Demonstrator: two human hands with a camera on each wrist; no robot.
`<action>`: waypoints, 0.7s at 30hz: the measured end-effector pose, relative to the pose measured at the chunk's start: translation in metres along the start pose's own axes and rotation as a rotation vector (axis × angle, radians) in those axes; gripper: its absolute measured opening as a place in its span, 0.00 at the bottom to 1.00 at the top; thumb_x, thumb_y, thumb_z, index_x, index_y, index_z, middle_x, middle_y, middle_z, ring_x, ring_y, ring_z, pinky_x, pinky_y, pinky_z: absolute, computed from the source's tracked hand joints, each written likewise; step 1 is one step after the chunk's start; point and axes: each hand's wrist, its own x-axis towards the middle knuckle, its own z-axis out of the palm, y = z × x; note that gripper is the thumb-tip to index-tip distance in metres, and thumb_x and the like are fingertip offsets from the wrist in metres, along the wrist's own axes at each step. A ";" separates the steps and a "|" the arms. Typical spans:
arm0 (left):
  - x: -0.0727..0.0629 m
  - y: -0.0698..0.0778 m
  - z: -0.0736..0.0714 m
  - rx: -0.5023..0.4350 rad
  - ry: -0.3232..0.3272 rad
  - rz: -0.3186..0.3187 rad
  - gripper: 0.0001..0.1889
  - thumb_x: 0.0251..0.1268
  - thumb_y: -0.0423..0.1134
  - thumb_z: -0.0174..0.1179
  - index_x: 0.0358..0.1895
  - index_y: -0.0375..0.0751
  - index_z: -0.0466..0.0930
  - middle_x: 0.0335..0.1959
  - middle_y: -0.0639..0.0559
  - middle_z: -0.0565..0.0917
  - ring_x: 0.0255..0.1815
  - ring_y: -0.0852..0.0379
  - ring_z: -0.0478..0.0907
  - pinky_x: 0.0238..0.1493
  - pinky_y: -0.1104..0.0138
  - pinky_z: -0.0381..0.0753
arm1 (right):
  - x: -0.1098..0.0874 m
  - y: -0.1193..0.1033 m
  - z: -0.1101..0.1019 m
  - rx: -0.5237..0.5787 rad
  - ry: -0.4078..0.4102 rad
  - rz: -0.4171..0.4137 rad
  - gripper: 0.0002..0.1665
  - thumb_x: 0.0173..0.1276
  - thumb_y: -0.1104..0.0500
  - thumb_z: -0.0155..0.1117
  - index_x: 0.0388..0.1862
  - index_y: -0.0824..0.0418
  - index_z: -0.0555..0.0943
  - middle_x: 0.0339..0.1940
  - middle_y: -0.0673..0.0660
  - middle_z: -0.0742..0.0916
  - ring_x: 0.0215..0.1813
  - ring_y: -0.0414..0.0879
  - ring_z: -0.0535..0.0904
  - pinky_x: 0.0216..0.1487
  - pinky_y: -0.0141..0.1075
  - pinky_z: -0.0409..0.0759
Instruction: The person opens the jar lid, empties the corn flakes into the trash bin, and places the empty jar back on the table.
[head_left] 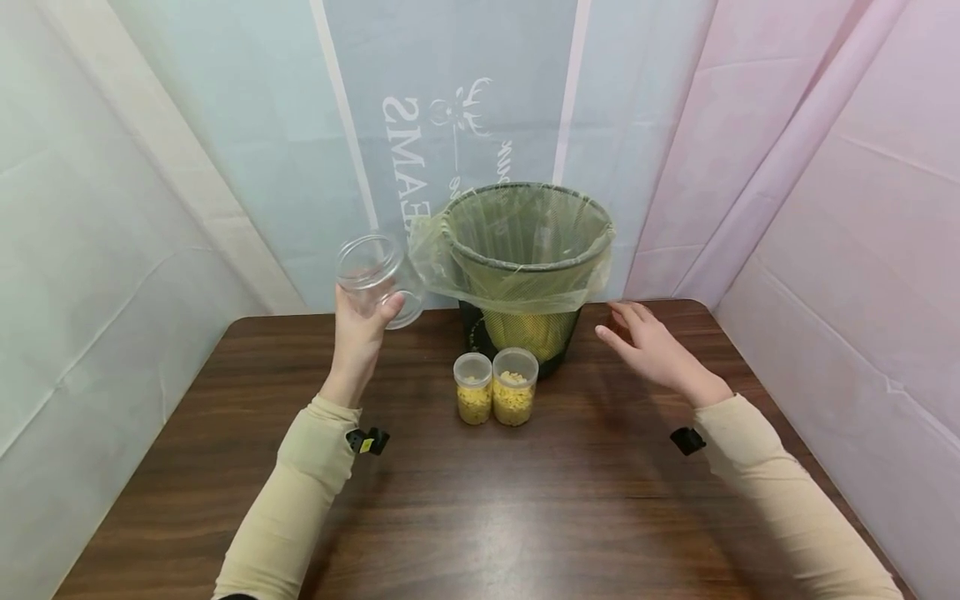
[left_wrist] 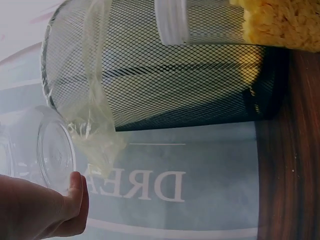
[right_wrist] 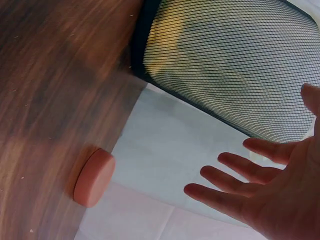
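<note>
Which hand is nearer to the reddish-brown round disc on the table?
Right: the right hand is near the disc but apart; the left hand is on the opposite side of the black round mesh bin.

There are two bare hands [head_left: 358, 327] [head_left: 654, 348], two beige sleeves [head_left: 288, 500] [head_left: 772, 487], two black wrist cameras [head_left: 366, 441] [head_left: 686, 441], one clear round jar [head_left: 378, 282], two smaller clear cylindrical jars of yellow flakes [head_left: 474, 392] [head_left: 514, 392], one black mesh bin [left_wrist: 190, 95], one translucent yellowish bag [head_left: 517, 290], one orange-red round disc [right_wrist: 94, 178] and one dark-brown wood-grain table [head_left: 487, 517].

The head camera looked forward and down; both wrist views, nearer and turned sideways, shared its mesh wastebasket [left_wrist: 185, 82].
</note>
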 end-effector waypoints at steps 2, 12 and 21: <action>-0.001 0.000 -0.003 0.004 -0.007 -0.003 0.34 0.53 0.22 0.62 0.61 0.43 0.56 0.60 0.45 0.69 0.62 0.45 0.69 0.64 0.55 0.70 | -0.001 0.002 0.003 -0.020 0.010 -0.030 0.43 0.73 0.39 0.46 0.73 0.68 0.55 0.70 0.70 0.63 0.71 0.63 0.58 0.67 0.59 0.59; -0.005 -0.005 -0.015 0.157 0.044 -0.086 0.36 0.51 0.22 0.65 0.63 0.39 0.57 0.56 0.46 0.69 0.53 0.50 0.75 0.50 0.69 0.79 | -0.011 0.010 0.011 -0.057 -0.024 -0.035 0.46 0.70 0.38 0.50 0.73 0.68 0.54 0.72 0.70 0.60 0.73 0.65 0.55 0.67 0.60 0.58; -0.009 -0.012 -0.029 0.464 0.110 -0.195 0.40 0.50 0.34 0.71 0.66 0.43 0.58 0.59 0.47 0.69 0.59 0.50 0.70 0.53 0.66 0.75 | -0.021 0.017 0.016 -0.070 -0.006 -0.048 0.46 0.70 0.40 0.52 0.73 0.70 0.53 0.71 0.70 0.61 0.72 0.66 0.55 0.67 0.60 0.57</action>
